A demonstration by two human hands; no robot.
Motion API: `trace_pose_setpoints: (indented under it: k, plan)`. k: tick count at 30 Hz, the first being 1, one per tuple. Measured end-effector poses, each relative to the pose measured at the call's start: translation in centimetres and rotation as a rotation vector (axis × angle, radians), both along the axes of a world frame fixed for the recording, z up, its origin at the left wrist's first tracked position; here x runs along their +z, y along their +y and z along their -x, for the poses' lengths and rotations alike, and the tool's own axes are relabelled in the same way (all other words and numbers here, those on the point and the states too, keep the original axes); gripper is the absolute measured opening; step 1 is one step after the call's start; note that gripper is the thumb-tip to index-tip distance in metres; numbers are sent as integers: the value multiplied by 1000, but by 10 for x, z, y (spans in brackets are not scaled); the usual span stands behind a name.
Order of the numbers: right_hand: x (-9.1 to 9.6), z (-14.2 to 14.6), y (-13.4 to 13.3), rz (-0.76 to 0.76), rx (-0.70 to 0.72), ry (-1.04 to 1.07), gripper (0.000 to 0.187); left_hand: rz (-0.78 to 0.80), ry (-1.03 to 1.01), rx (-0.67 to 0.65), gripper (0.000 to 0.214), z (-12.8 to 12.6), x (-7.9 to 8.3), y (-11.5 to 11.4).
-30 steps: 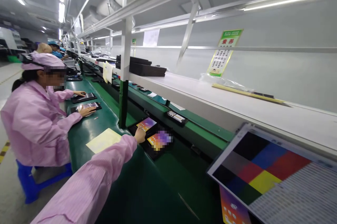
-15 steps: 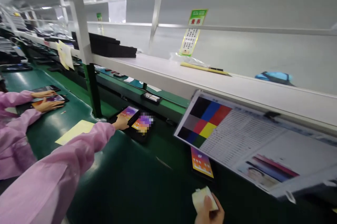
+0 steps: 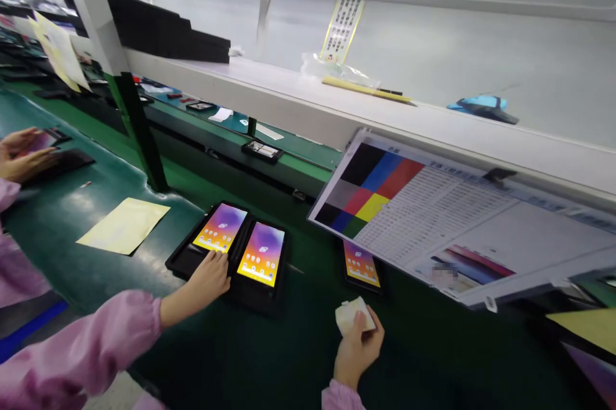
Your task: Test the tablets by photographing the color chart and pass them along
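Observation:
My left hand (image 3: 206, 278) is at the lower edge of a lit smartphone (image 3: 222, 228), its fingers curled onto that edge; the fingertips are partly hidden. This phone lies in a black tray (image 3: 180, 261). Just right of it, a second lit smartphone (image 3: 261, 255) rests in another black tray. Low in the middle of the view, my right hand (image 3: 359, 342) is closed around a folded pale cloth (image 3: 353, 317), held above the dark green mat. Beyond it lies a third lit smartphone (image 3: 362, 265), its top covered by the hanging chart.
A hanging chart (image 3: 414, 217) with colour blocks slopes down from the white shelf (image 3: 289, 92). Yellow paper (image 3: 124, 225) lies on the bench left of the trays. A dark green post (image 3: 139, 134) stands behind it. At far left, a co-worker's hands (image 3: 24, 156) hold a device.
The view has turned downward and to the right, bringing the trays nearer. My left hand stays by the left phone, now at its lower edge. My right hand still holds the cloth.

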State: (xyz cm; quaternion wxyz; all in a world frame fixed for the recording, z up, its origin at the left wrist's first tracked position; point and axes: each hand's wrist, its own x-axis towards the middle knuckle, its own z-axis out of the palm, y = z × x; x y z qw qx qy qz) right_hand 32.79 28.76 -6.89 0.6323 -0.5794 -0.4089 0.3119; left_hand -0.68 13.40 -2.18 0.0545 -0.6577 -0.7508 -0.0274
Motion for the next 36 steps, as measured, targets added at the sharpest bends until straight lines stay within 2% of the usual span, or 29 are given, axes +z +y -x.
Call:
trace_pose_setpoints:
  k: [4,7,9,12,16,19,22,25,29,31,33,36]
  plan:
    - [-3,-4,-7,-15,-34,-108,64,-45,-85,-67,22,-54,-20,-66]
    - [-5,-15,-23,-15,-52,-221,61,-80,-175,-135,18,-76,-28,-109]
    - [-5,-25,-36,-14,-57,-315,59,-106,-229,-155,11,-75,-27,-132]
    - [0,-39,-55,-4,-73,-463,59,-136,-282,-126,2,-49,-16,-149]
    - [15,-45,-73,68,-35,-751,52,-269,-361,-40,10,-8,4,-138]
    - [27,-36,-90,124,56,-866,43,-333,-412,-9,14,1,11,-118]
    - [28,-19,-111,119,209,-835,38,-303,-472,-29,19,1,12,-100]
    - [21,-2,-133,146,387,-689,33,-270,-544,-4,23,8,12,-86]
    - [11,11,-148,241,480,-438,34,-262,-584,93,28,22,16,-74]
    - [11,14,-149,262,495,-407,36,-222,-690,173,29,21,17,-70]
    - [11,16,-148,269,507,-394,38,-144,-869,223,33,7,14,-67]
    - [12,17,-147,271,513,-379,39,25,-1102,168,44,-29,5,-66]
